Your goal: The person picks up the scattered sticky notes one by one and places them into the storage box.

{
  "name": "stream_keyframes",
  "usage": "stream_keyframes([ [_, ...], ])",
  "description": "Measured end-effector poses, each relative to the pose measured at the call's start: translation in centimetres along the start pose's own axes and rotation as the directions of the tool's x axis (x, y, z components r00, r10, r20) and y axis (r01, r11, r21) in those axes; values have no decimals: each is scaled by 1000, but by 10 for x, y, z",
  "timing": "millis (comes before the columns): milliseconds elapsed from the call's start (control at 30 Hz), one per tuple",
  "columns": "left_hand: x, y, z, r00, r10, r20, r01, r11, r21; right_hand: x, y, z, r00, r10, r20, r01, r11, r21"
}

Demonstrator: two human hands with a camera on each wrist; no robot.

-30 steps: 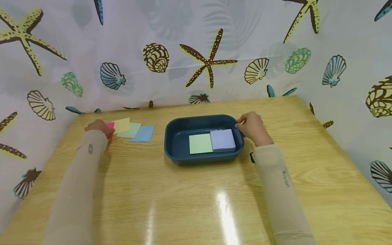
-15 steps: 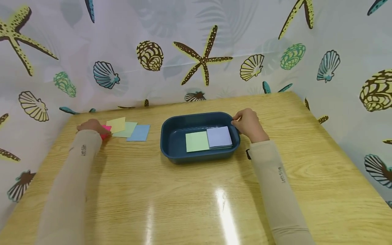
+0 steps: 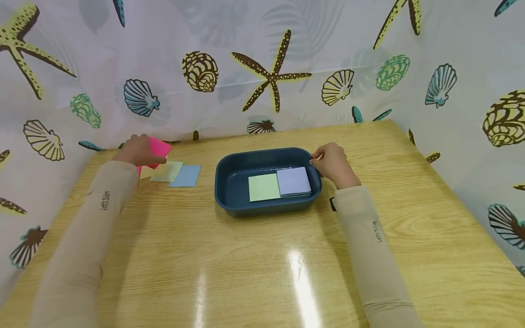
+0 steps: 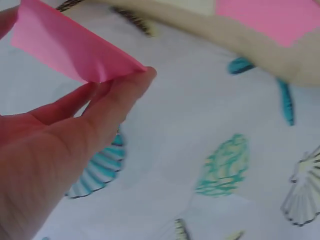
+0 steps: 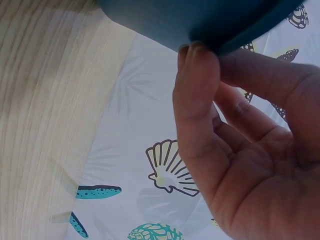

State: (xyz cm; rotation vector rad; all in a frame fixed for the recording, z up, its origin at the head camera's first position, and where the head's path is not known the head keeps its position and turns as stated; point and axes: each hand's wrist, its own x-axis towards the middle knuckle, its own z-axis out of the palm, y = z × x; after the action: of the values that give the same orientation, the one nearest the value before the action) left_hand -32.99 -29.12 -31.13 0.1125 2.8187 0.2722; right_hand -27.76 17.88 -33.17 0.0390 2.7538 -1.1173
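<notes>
My left hand (image 3: 137,150) pinches a pink paper square (image 3: 157,148) and holds it lifted above the table at the far left; the left wrist view shows the pink sheet (image 4: 70,47) between thumb and fingers. Below it lie a yellow square (image 3: 148,172), a light green square (image 3: 170,171) and a blue square (image 3: 186,176). My right hand (image 3: 333,164) grips the right rim of a dark blue tray (image 3: 229,200); the right wrist view shows its fingers (image 5: 200,100) curled on the tray's edge (image 5: 200,20). Inside the tray lie a green square (image 3: 264,187) and a lilac stack (image 3: 293,181).
The wooden table (image 3: 262,264) is walled on the back and both sides by a curtain (image 3: 262,68) printed with starfish and shells. A small black object (image 3: 332,205) lies beside my right sleeve.
My left hand has lifted the pink square off the table, up and slightly right. The right hand has stayed on the tray's rim.
</notes>
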Motion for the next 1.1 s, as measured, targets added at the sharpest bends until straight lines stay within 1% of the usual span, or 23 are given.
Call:
stream_keyframes([
  [67, -2, 17, -5, 998, 62, -19, -62, 998, -21, 0, 1, 0, 1000, 1, 1, -1, 1000, -1],
  [133, -5, 36, -10, 992, 120, -38, -121, 992, -40, 0, 1, -1, 1000, 3, 0, -3, 1000, -4],
  [267, -13, 82, -14, 974, 220, -62, -223, 974, -49, 0, 2, -1, 1000, 0, -1, 0, 1000, -5],
  [367, -17, 117, -11, 955, 292, -58, -295, 955, -40, 0, 2, -2, 1000, -2, 0, 2, 1000, -4],
  [467, -21, 151, -3, 930, 368, -23, -368, 930, -16, 0, 2, -3, 1000, 1, -5, -1, 1000, -6],
  [567, -20, 181, 10, 903, 427, 42, -429, 903, 34, 0, 1, -3, 1000, 6, -8, -6, 1000, -6],
  [633, -17, 197, 20, 885, 456, 95, -463, 882, 85, 0, 1, -3, 1000, 11, -5, -11, 1000, -4],
  [700, -13, 209, 32, 876, 458, 155, -478, 868, 136, 1, 0, -2, 1000, 13, -1, -13, 1000, -4],
  [767, -8, 218, 44, 865, 454, 212, -492, 851, 186, 1, 0, -2, 1000, 14, -1, -14, 1000, -6],
  [800, -5, 221, 50, 859, 453, 239, -501, 841, 206, 1, 0, -2, 1000, 15, -2, -15, 1000, -8],
  [900, 1, 228, 66, 843, 436, 314, -515, 823, 240, 1, -1, -2, 1000, 15, -6, -15, 1000, -12],
  [967, 2, 232, 74, 835, 426, 349, -523, 811, 260, 1, -1, -2, 1000, 13, -9, -13, 1000, -13],
  [1100, 0, 237, 81, 829, 410, 382, -526, 804, 278, 1, -1, 0, 1000, 15, -8, -15, 1000, -9],
])
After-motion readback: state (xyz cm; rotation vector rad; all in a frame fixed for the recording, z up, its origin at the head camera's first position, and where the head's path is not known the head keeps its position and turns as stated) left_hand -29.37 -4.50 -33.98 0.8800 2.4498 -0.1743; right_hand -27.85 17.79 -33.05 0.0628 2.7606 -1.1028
